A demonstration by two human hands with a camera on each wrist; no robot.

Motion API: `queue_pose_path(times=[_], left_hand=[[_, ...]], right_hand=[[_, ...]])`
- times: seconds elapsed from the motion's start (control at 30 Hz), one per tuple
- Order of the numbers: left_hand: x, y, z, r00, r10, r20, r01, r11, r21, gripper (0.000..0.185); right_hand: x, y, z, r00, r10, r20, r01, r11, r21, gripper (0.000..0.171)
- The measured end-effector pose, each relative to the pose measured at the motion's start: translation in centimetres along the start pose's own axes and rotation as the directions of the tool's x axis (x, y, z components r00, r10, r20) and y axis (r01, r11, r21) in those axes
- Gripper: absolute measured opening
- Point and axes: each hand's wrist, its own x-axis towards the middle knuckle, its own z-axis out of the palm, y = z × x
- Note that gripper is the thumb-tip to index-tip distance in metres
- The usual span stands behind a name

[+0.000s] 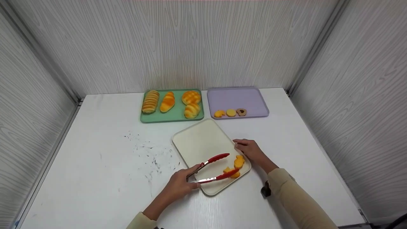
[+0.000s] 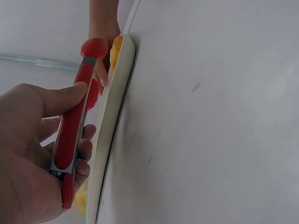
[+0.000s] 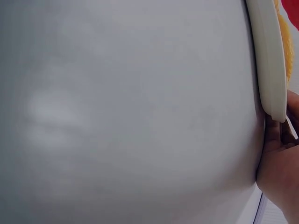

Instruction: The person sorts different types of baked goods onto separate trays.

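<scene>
My left hand [image 1: 179, 184] holds a pair of tongs [image 1: 219, 156] with red tips, their two arms spread apart. The lower tip is over an orange toy biscuit [image 1: 236, 175] on a cream tray [image 1: 200, 140] and partly covers it. Next to that lies another orange, fish-like biscuit [image 1: 239, 161]. My right hand [image 1: 251, 151] grips the cream tray's right rim. In the right wrist view, fingers [image 3: 273, 135] reach below the tray's edge. From the left wrist, the thumb lies along the red handle of the tongs [image 2: 70, 126].
Behind the cream tray, a green tray [image 1: 177, 113] bears several toy breads. Beside it, a purple tray [image 1: 238, 98] carries an orange biscuit [image 1: 219, 113], a round yellow one [image 1: 231, 112] and a brown ring-shaped one [image 1: 241, 112]. Pale panels enclose the white table [image 1: 105, 143], which has dark marks.
</scene>
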Motion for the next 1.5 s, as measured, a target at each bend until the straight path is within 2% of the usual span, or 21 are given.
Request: queue_pose_path(times=[0.23,0.4,0.7,1.13,1.5], left_hand=[[-0.2,-0.4,-1.0,0.999,0.001,0.037,-0.004,0.997,0.078,0.072],[-0.1,-0.6,-1.7,0.998,0.022,0.060,-0.029,0.991,0.133,0.072],[0.9,-0.6,-2.3,0.992,0.036,0.121,-0.058,0.981,0.186,0.073],[1.5,-0.7,-2.0,0.983,0.134,0.124,-0.154,0.973,0.171,0.062],[1.3,-0.9,-2.0,0.986,0.111,0.121,-0.127,0.982,0.137,0.061]], right_hand=[[0.0,0.2,0.1,0.999,-0.036,0.002,0.036,0.999,0.023,0.037],[0.2,0.4,0.1,0.998,-0.055,0.003,0.055,0.998,0.016,0.037],[0.1,0.4,0.1,0.998,-0.065,-0.007,0.065,0.998,0.017,0.036],[0.0,0.3,0.2,0.994,-0.113,-0.003,0.113,0.994,0.001,0.037],[0.1,0.2,0.2,0.995,-0.100,-0.013,0.100,0.995,-0.013,0.035]])
